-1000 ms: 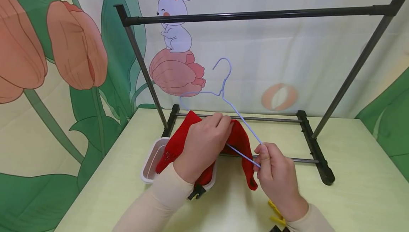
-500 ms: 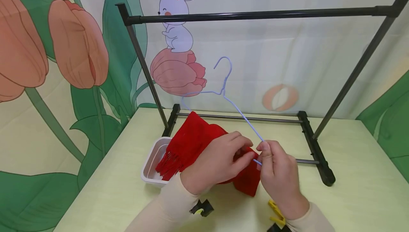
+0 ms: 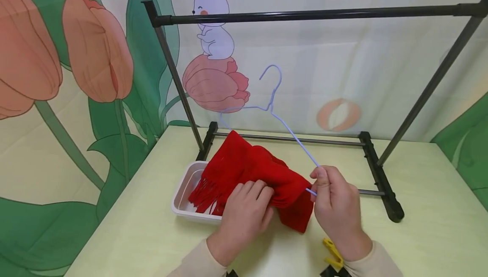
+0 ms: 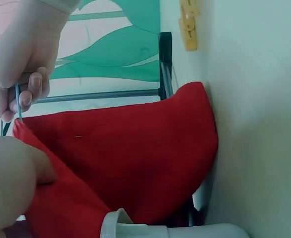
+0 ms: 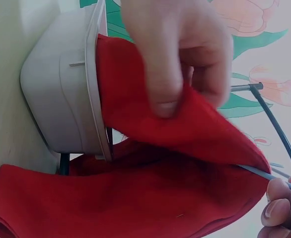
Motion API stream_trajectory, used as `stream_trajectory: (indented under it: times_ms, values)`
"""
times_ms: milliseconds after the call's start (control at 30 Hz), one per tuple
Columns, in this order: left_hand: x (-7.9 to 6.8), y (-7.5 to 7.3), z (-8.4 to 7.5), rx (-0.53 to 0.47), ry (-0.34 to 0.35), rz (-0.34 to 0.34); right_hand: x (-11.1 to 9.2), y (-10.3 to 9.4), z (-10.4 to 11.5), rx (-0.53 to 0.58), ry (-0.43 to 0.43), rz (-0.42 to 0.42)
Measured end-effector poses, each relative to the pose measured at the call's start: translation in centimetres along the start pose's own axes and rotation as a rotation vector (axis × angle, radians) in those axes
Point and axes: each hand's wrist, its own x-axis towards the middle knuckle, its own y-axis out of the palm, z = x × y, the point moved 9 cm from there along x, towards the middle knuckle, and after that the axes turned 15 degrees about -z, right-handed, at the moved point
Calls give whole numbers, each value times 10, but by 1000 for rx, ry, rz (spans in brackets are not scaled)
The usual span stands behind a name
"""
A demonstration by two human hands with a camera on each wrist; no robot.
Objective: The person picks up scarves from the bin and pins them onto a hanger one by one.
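Note:
A red fringed scarf [image 3: 259, 158] is folded over the lower bar of a light purple wire hanger [image 3: 294, 135]. My right hand [image 3: 339, 211] grips the hanger at its right corner. Just below and left of the hanger's bar, my left hand [image 3: 245, 211] pinches the scarf's near layer; the right wrist view shows that thumb and those fingers [image 5: 168, 89] on the cloth. The scarf's fringe lies over a small white tub [image 3: 180, 196], and its other end hangs behind and below the bar. Cloth hides most of the hanger's bottom bar.
A black rack [image 3: 316, 15] with a high crossbar and floor rails stands behind the hanger. A yellow clip [image 3: 333, 252] lies on the table near my right wrist. Behind everything hangs a printed curtain [image 3: 385, 65] with tulips and a rabbit.
My left hand has spread the scarf rightward along the hanger's bar, then moved down and left to the scarf's near layer. My right hand keeps its grip on the hanger.

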Motion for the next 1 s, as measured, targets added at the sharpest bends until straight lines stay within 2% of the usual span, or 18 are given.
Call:
stream_trajectory:
  times_ms: [133, 233, 333, 400, 467, 533, 600, 633, 700, 767, 833, 900, 933, 1000]
  values:
    - [5, -9, 5, -79, -33, -73, -1, 1, 0, -3, 0, -1]
    - [14, -20, 4, -125, -23, -129, 0, 1, 0, -11, -4, -6]
    - [24, -29, -4, -133, 56, -164, 2, 0, 0, -22, -11, -14]
    - [29, -31, -13, -130, 132, -156, 3, 0, 0, -24, -15, -21]
    - [30, -29, -23, -120, 204, -109, 4, -1, 0, -25, -16, -28]
    - [27, -21, -29, -139, 236, -6, 5, -2, -1, -24, -10, -33]
    - [22, -12, -28, -179, 227, 107, 5, -3, -2, -21, -8, -34]
    - [20, -8, -24, -218, 202, 170, 4, -3, -3, -21, -6, -31]
    - [19, -4, -9, -299, 110, 258, 4, -4, -5, -18, -6, -31]
    - [22, -2, 18, -372, -32, 296, 4, -6, -6, -9, -9, -32]
    - [27, 1, 58, -388, -235, 307, 4, -7, -8, 0, -9, -35]
    - [28, 10, 104, -380, -466, 304, 3, -9, -10, 11, -8, -40]
    - [26, 16, 126, -395, -596, 309, 2, -10, -11, 17, -7, -43]
    - [17, 30, 162, -422, -815, 326, 1, -11, -13, 25, -2, -44]
